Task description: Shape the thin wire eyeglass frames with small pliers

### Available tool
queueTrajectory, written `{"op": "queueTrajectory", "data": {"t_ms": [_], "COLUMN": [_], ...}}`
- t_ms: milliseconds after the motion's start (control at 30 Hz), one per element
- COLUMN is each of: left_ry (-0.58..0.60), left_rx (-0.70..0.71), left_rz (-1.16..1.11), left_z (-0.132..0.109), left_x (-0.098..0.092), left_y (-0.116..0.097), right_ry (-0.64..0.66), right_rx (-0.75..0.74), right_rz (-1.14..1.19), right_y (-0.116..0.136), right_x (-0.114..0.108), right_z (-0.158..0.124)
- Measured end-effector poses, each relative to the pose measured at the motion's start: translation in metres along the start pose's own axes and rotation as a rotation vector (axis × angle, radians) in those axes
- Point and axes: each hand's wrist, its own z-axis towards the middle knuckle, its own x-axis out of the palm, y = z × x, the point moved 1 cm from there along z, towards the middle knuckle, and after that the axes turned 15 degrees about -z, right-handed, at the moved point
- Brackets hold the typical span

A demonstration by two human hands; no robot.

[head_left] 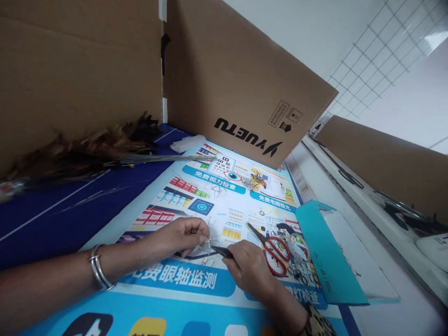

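My left hand (191,235), with silver bangles (100,267) at its wrist, pinches a thin wire ring (209,241) between thumb and fingers. My right hand (249,267) is closed round dark-tipped pliers (222,252), whose jaws point at the wire close to my left fingertips. Whether the jaws touch the wire I cannot tell. Loose bits of wire lie on the printed sheet (224,305) beneath my hands. Beyond my right hand rest scissors with red handles (277,255), their blades pointing away to the left. A roll of clear tape (299,247) lies beside them.
Small dark rings and wire pieces (304,275) are heaped near a teal box (327,261) at the right. Brown feathers (80,144) and a bundle of straight wires (157,159) lie at the left. Cardboard panels (231,70) stand behind.
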Motion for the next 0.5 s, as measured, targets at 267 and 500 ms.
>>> {"op": "queueTrajectory", "data": {"t_ms": [267,500], "left_ry": [0.034,0.081], "left_rx": [-0.048,-0.050], "left_rz": [-0.010,-0.004], "left_z": [0.0010,0.0009], "left_x": [-0.0037,-0.0022], "left_y": [0.0052,0.0032], "right_ry": [0.004,0.005], "right_rx": [0.022,0.017], "right_rz": [-0.015,-0.018], "right_y": [0.0002,0.0007], "right_x": [0.0004,-0.0013], "right_z": [-0.0014,-0.0004]}}
